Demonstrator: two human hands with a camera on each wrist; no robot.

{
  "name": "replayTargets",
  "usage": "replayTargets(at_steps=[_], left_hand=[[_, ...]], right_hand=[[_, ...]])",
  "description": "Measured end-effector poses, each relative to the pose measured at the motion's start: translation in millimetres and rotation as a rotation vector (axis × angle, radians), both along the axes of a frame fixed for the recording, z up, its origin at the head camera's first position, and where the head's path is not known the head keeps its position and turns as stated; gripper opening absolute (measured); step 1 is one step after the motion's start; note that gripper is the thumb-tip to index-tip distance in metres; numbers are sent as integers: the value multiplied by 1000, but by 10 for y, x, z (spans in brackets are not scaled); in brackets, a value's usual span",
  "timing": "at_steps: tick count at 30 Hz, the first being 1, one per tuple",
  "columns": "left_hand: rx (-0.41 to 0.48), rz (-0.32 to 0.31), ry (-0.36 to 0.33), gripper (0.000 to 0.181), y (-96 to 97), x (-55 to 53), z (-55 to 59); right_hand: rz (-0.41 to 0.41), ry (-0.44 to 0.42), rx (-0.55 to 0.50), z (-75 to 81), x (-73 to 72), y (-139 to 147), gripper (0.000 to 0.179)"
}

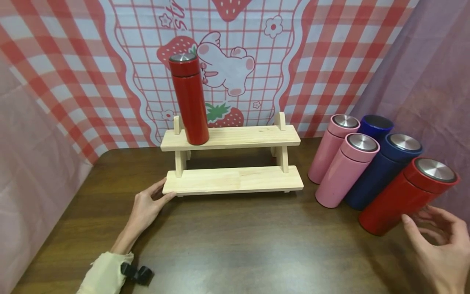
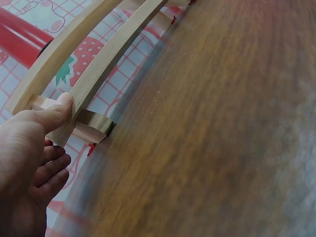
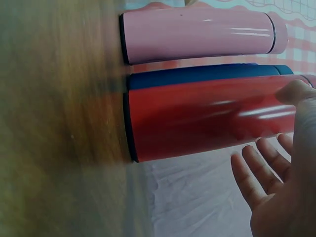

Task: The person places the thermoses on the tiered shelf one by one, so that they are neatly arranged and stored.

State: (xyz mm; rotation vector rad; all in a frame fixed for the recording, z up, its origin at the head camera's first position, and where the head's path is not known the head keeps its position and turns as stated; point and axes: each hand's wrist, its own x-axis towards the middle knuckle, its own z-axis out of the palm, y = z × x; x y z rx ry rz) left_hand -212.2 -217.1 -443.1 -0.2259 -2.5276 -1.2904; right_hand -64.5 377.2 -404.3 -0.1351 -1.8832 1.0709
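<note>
A two-tier wooden shelf (image 1: 235, 179) stands on the table. My left hand (image 1: 148, 204) pinches the left end of its lower board, thumb on top and fingers below, as the left wrist view (image 2: 34, 143) also shows. One red thermos flask (image 1: 191, 102) stands upright at the left of the upper board. At the far right, a second red thermos (image 1: 400, 200) is on the table. My right hand (image 1: 440, 241) is right beside it, thumb and fingers spread around its near side; in the right wrist view the thumb (image 3: 296, 93) overlaps the red body and the other fingers are apart from it.
Two pink thermoses (image 1: 345, 175) stand between the shelf and the second red one. A dark blue thermos (image 1: 385, 167) and a brighter blue one (image 1: 376, 124) are behind them. A checked strawberry cloth (image 1: 323, 61) hangs at the back, with pink fabric (image 1: 415, 94) at the right.
</note>
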Motion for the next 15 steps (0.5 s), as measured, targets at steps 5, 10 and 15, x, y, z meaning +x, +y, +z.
replayTargets(at_steps=[5,10,15], left_hand=[[6,3,-3,60,-7,-4,-8],[-2,1,5,60,-1,-9,-8],[-2,4,5,60,-11,-6,-10]], right_hand=[[-38,-101,-56,6,-60,13,67],[-70,-231,-145,-10,-104,19,74],[-98,-290,-142,-15,-142,27,76]])
